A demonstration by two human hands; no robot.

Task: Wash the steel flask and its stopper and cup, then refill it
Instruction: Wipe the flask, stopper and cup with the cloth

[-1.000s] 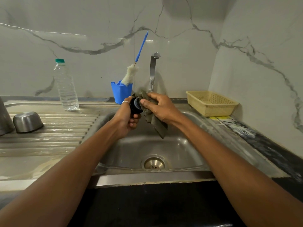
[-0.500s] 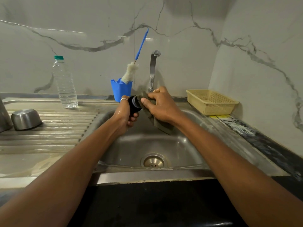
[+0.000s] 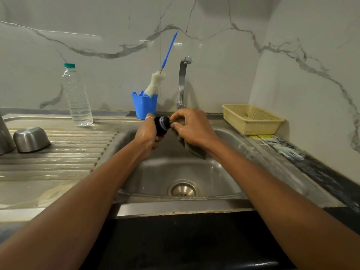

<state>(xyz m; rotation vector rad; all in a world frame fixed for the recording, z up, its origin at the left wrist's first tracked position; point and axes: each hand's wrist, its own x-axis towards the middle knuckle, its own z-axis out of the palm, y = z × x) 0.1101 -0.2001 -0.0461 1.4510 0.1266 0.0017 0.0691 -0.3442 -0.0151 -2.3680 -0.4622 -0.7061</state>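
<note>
Over the steel sink (image 3: 224, 170), my left hand (image 3: 148, 133) grips the black stopper (image 3: 162, 124), its round end turned to the right. My right hand (image 3: 191, 126) pinches a grey-green scrub cloth (image 3: 191, 148) against that end; the cloth hangs down under the palm. The steel cup (image 3: 31, 139) stands upside down on the ribbed drainboard at the left. At the far left edge a sliver of the steel flask (image 3: 4, 136) shows; most of it is out of frame.
A tap (image 3: 183, 82) rises behind my hands; no water is seen running. A blue holder (image 3: 144, 105) with a white-headed bottle brush (image 3: 155, 83) stands left of it. A clear water bottle (image 3: 77, 98) stands on the drainboard, a yellow basket (image 3: 252, 118) at the right.
Both hands stayed over the sink. My right hand shifted the cloth around the stopper's end, its fingers now pinching closer at the tip.
</note>
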